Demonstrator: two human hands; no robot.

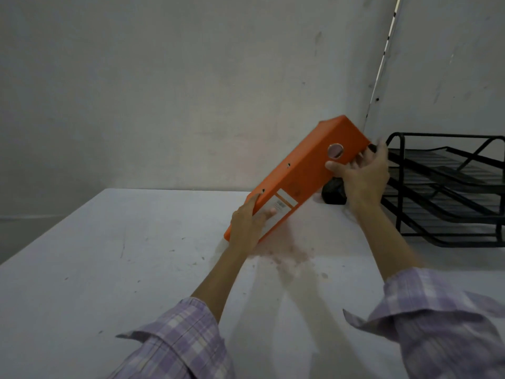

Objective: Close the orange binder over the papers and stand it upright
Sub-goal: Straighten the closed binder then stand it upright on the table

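Observation:
The orange binder [300, 170] is shut and tilted, spine toward me, its upper end leaning up and to the right toward the wall corner. Its lower left corner sits at the white table [136, 255]. A round finger hole and a white label show on the spine. My left hand [247, 224] grips the binder's lower end, thumb on the label. My right hand [360, 173] holds the upper end from the right side, thumb on the spine below the hole. No papers are visible; the covers hide them.
A black wire stacking tray [448, 187] stands on the table at the right, close to my right hand. A small dark object [334, 194] lies behind the binder near the wall. The grey wall runs along the table's far edge.

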